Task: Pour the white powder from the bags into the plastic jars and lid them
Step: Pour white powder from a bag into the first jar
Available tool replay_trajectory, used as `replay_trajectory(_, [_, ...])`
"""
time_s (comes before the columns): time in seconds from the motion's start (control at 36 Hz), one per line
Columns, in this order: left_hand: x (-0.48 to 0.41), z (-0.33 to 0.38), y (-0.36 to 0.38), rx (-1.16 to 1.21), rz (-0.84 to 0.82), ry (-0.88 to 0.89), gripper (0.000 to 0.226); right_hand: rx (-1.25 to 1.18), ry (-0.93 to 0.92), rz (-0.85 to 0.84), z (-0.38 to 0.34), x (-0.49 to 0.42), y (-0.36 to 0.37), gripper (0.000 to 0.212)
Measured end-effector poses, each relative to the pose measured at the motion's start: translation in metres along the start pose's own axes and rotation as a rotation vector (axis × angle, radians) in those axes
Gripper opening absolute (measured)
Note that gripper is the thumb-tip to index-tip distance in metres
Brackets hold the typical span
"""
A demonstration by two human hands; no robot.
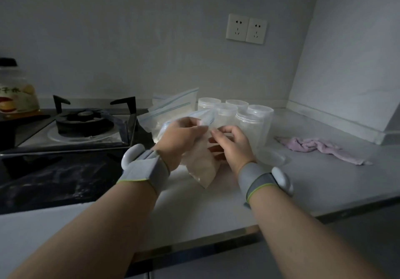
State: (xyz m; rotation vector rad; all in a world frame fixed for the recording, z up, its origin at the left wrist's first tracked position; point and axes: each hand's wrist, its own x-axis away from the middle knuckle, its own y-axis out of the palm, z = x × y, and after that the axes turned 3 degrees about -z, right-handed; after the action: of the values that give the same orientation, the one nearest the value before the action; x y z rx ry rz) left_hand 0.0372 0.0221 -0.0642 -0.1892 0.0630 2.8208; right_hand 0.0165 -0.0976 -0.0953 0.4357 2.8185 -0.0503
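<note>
Fingers [200,128] of left hand [184,136] and right hand [233,144] tight on bag [201,166], top blurred

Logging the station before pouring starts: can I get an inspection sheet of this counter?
Surface: grey countertop, dimly lit.
Job's things: powder bag held over the counter; five clear jars behind it; one lid lying flat beside the right hand; spare bags near the wall.
Clutter: purple cloth at right; bottle far left.
Grippers: left hand and right hand pinch the powder bag's top.
Cables: nothing seen.
Surroundings: gas stove at left; wall sockets above.
</note>
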Motion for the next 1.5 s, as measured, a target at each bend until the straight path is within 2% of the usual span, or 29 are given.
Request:
replay_trajectory(0.08, [-0.003,-0.003,0.0,-0.284,0.153,0.19,0.014,0.038,-0.081,0.022,0.0,0.002,0.0,0.019])
replay_trajectory(0.14, [-0.002,-0.004,-0.001,-0.421,0.217,0.255,0.012,0.06,-0.112,0.02,0.0,0.002,0.0,0.022])
replay_trajectory(0.19, [-0.003,-0.004,-0.001,-0.363,0.186,0.222,0.014,0.065,-0.112,0.001,0.0,0.002,0.0,0.022])
replay_trajectory(0.28, [0.001,-0.001,0.002,-0.102,0.06,0.056,0.017,0.069,-0.113,-0.035,0.0,0.002,0.001,0.021])
replay_trajectory(0.42, [0.006,-0.001,0.006,0.14,-0.089,-0.068,0.02,0.102,-0.114,0.012,0.007,-0.002,0.001,0.02])
replay_trajectory(0.5, [0.007,-0.002,0.005,0.106,-0.134,-0.09,0.018,0.117,-0.119,0.037,0.008,-0.001,0.001,0.035])
replay_trajectory(0.58, [0.007,-0.002,0.005,0.028,-0.153,-0.109,0.014,0.133,-0.129,0.072,0.009,-0.003,-0.001,0.028])
replay_trajectory(0.75, [0.003,-0.006,0.004,-0.117,-0.112,-0.122,0.017,0.099,-0.12,0.123,0.009,-0.005,-0.002,0.041])
replay_trajectory(0.83, [0.003,-0.005,0.003,-0.068,-0.097,-0.136,0.015,0.09,-0.123,0.129,0.01,-0.006,-0.001,0.041])
replay_trajectory(0.97, [0.003,-0.002,0.003,0.083,-0.085,-0.132,0.019,0.119,-0.146,0.115,0.011,-0.007,-0.002,0.025])
replay_trajectory(1.36, [0.005,0.0,0.001,0.116,-0.063,-0.123,0.009,0.167,-0.193,0.109,0.008,-0.006,-0.001,0.029])
replay_trajectory(1.5, [0.0,-0.004,-0.001,0.105,-0.037,-0.116,0.018,0.173,-0.176,0.092,0.007,-0.005,-0.002,0.026])
